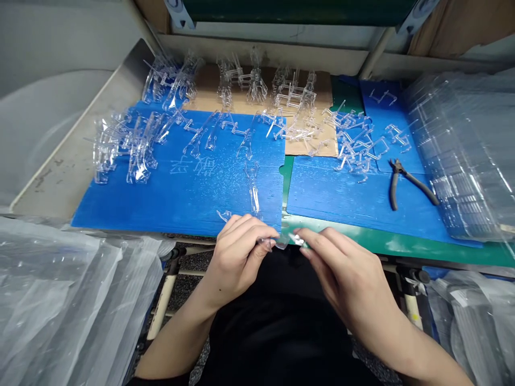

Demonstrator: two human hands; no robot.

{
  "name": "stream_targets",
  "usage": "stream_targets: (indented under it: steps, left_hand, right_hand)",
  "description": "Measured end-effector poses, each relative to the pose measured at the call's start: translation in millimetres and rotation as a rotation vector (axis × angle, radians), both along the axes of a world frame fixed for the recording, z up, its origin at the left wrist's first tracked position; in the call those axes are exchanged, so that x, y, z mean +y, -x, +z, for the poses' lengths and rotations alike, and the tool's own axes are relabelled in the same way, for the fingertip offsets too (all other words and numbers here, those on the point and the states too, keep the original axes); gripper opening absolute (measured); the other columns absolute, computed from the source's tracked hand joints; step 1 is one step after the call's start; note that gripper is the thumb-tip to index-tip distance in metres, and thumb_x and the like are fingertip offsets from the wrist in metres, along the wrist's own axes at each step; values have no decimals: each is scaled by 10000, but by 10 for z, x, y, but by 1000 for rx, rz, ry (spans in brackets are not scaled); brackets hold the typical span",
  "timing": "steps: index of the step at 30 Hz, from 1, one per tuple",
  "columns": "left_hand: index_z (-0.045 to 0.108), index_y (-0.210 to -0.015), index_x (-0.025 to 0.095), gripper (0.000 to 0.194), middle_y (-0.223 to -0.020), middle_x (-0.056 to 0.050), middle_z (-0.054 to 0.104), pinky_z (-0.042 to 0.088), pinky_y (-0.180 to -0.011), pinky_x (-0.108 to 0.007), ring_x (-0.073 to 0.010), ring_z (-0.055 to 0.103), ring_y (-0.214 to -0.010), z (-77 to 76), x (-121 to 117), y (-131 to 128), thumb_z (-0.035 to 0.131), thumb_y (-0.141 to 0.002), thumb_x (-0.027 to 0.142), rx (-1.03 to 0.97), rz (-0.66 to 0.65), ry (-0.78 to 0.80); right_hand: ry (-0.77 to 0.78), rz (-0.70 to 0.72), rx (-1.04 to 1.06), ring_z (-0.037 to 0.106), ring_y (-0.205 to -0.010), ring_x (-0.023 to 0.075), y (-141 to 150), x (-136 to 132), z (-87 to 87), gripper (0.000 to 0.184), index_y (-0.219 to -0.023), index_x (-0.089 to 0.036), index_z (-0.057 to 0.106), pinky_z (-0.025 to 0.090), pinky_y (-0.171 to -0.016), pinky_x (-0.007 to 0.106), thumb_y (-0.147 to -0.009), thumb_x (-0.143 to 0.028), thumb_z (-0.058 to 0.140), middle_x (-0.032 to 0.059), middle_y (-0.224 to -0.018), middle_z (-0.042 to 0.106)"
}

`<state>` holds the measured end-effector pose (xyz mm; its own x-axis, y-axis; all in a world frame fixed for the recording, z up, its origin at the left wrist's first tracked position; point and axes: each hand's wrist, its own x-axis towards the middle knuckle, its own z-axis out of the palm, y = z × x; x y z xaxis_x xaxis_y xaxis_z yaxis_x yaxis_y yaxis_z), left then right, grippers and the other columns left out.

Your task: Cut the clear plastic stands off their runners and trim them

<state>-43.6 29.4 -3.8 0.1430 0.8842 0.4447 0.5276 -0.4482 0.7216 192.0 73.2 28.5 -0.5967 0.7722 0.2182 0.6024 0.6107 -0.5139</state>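
Where fingers (270, 240) meet, a clear plastic piece (284, 240) sits.

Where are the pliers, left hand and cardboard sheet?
Pliers (418, 185): head view, on the dark grip of one handle.
Left hand (235, 257): head view, on the back of the hand.
Cardboard sheet (209, 80): head view, on a bare patch near its far edge.

A pale grey counter (60, 166) sits below a beige ledge (261, 53) and dark green panel (293, 10); cream metal legs (162, 303) stand on a speckled grey floor (189, 284).
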Motion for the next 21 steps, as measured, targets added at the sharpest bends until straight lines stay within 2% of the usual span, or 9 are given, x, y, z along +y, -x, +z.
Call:
stream_targets:
  steps: [4, 7, 10, 13, 15, 18, 21]
  left_hand:
    - [674, -1102, 195, 110, -960, -23, 720, 418, -864, -350, -165, 607, -870, 10, -38, -48, 590, -1115, 125, -71, -45, 67]
    - [693, -1090, 218, 141, -946, -8, 708, 445, -816, -303, -146, 620, -856, 7, -49, -70, 571, -1138, 166, -226, -53, 212]
    - [705, -1052, 221, 197, -876, 6, 656, 447, -734, -259, -119, 603, -779, -3, -55, -91, 549, -1168, 255, -413, -67, 368]
    - [703, -1058, 208, 253, -848, -2, 618, 448, -727, -258, -120, 576, -750, -18, -71, -127, 526, -1183, 338, -516, -105, 426]
    - [700, -1087, 201, 263, -885, -21, 629, 449, -734, -270, -133, 565, -765, -27, -85, -155, 520, -1182, 368, -547, -139, 417]
    - [696, -1092, 193, 278, -938, -52, 657, 462, -766, -288, -160, 592, -829, -30, -92, -185, 511, -1181, 380, -555, -190, 404]
    - [689, -1062, 180, 331, -945, -76, 675, 484, -796, -313, -192, 626, -880, -20, -86, -199, 482, -1184, 408, -548, -240, 440]
  right_hand:
    - [33, -108, 24, 710, -859, 242, -44, 183, -138, 259, -1353, -150, 722, 509, -754, 357, -1160, -242, 574, 82, -1010, 727]
    - [96, -90, 78, 719, -912, 249, -73, 236, -175, 303, -1425, -153, 692, 536, -806, 376, -1169, -241, 555, 102, -1081, 740]
    - [95, -59, 106, 712, -925, 256, -90, 174, -155, 381, -1539, -157, 608, 562, -814, 394, -1189, -224, 475, 118, -1097, 729]
    - [90, 1, 112, 729, -1164, 289, -101, 75, -116, 406, -1592, -195, 521, 587, -963, 434, -1194, -214, 446, 147, -1290, 741]
    - [120, 33, 145, 724, -1253, 279, -108, 26, -81, 362, -1549, -216, 509, 585, -1025, 426, -1188, -212, 478, 138, -1373, 733]
    - [184, 98, 209, 766, -1030, 223, -121, -10, -18, 213, -1385, -241, 550, 596, -878, 354, -1177, -204, 520, 75, -1190, 764]
    - [199, 177, 261, 718, -901, 203, -139, -20, 23, 193, -1352, -250, 560, 557, -790, 339, -1173, -186, 523, 41, -1071, 739]
